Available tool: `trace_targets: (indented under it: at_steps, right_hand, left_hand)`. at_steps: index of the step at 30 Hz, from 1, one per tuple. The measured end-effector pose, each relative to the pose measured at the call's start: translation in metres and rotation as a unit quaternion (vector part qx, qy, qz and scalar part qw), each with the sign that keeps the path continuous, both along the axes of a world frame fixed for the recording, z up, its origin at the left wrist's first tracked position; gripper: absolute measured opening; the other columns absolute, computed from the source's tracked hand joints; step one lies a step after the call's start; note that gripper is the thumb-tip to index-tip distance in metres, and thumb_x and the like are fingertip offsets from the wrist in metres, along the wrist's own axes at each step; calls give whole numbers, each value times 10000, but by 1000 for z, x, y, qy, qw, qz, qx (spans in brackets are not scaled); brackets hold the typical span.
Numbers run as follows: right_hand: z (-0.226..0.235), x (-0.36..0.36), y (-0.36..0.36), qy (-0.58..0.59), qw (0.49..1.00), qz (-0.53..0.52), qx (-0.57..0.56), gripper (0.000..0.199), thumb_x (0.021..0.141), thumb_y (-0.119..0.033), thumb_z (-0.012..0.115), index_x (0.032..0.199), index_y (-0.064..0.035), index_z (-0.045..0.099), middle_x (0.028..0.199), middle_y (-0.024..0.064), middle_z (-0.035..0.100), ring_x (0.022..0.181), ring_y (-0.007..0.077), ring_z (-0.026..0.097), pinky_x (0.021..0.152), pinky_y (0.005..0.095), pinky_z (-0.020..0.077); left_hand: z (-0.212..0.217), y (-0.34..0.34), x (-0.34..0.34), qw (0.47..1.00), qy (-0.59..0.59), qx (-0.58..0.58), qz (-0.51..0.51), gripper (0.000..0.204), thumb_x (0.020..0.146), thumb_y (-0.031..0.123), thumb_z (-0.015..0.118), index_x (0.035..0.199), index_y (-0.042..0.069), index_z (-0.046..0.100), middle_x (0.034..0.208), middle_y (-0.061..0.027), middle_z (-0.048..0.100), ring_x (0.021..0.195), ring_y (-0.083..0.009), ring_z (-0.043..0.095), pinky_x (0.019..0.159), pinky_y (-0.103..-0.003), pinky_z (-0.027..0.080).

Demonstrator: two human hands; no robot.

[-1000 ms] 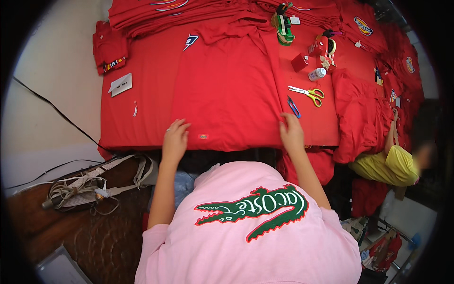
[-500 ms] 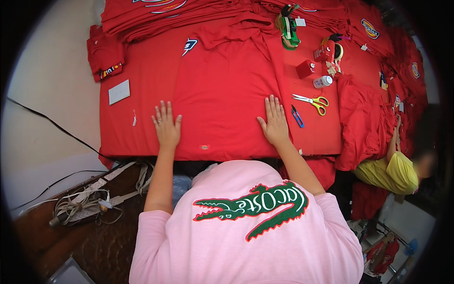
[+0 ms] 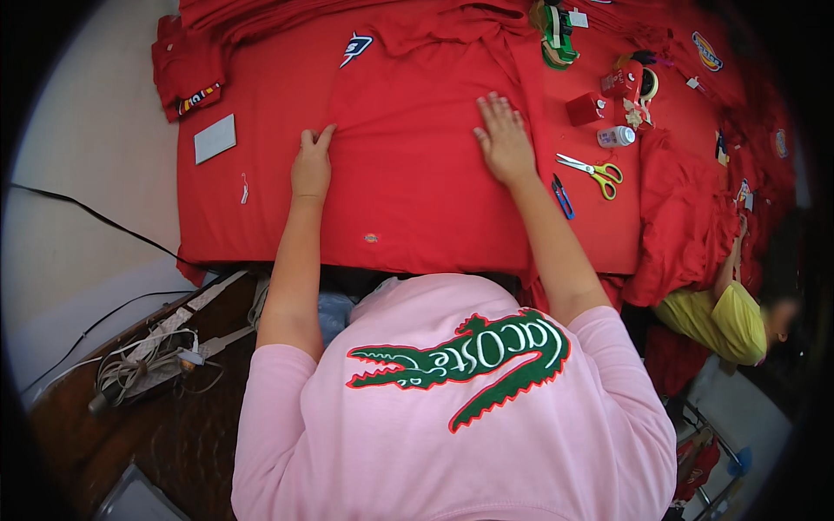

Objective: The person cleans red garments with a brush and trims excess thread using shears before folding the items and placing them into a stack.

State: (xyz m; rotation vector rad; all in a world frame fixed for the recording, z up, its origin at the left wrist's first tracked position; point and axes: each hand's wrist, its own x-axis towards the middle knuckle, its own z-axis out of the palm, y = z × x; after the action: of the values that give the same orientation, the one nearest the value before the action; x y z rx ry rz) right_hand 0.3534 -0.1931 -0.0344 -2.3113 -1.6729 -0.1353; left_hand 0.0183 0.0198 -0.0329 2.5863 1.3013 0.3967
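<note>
A red shirt (image 3: 417,182) lies spread over the table in front of me, with a small label near its front edge and a dark-and-white emblem at its upper left. At the shirt's left edge my left hand (image 3: 311,167) is closed, thumb and forefinger pinching the fabric, and a crease runs rightward from there. My right hand (image 3: 507,146) rests open and flat on the shirt's right part, fingers stretched away from me. Just right of it lie yellow-handled scissors (image 3: 605,180) and blue thread snips (image 3: 563,198).
Beyond the scissors stand a white bottle (image 3: 616,136), a red box (image 3: 585,110), a tape roll (image 3: 650,84) and a green tape dispenser (image 3: 559,39). A white card (image 3: 215,139) lies left. Piled red garments (image 3: 686,217) border the right, near a person in a yellow top (image 3: 721,323).
Both hands have moved farther up the shirt. My left hand has gone from flat and spread to pinching the shirt's left edge; my right stays flat.
</note>
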Motion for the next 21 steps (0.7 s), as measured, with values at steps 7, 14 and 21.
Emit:
trace_targets:
  at_steps: [7,14,21]
  right_hand:
    - [16,10,-15,21,998,-56,-2,603,1007,-280,636,1553,-92,465,1611,179,450,1490,361,428,1233,478,346]
    - [47,-162,-103,208,929,306,-8,496,827,-211,800,1264,-64,617,1180,146,600,1080,333,612,916,450,512]
    - [13,-180,-116,150,929,338,-32,473,840,-190,766,1256,-59,582,1152,121,568,1032,306,605,887,422,512]
  left_hand:
    - [26,-46,7,984,-94,146,-30,287,996,124,652,1276,151,711,1251,-96,604,1096,-318,641,918,-447,555]
    - [1,-107,-6,978,-106,-12,-178,233,916,132,733,1147,102,742,1095,-92,665,1029,-322,643,918,-450,542]
    - [72,-105,-43,896,-302,-324,-37,117,947,97,732,1043,32,742,891,-78,687,816,-203,646,773,-324,513]
